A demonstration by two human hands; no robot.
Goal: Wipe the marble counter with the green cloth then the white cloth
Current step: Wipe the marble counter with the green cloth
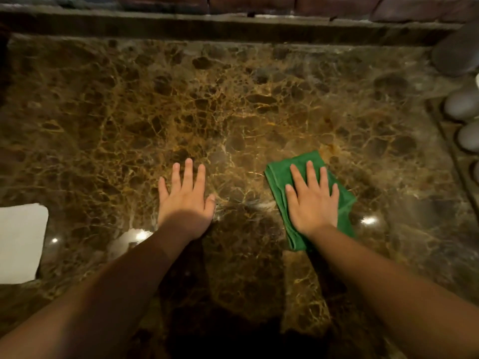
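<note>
A brown marble counter (233, 104) with gold veins fills the view. A folded green cloth (278, 182) lies on it at the centre right. My right hand (312, 200) presses flat on top of the cloth, fingers spread. My left hand (186, 200) rests flat on the bare marble to the left of the cloth, fingers apart, holding nothing. A folded white cloth (20, 242) lies at the left edge of the view, well apart from both hands.
A raised marble ledge (207, 27) runs along the back under a brick wall. At the right edge stand a dark rounded object (456, 53) and an egg tray (452, 141) with white eggs (461, 104).
</note>
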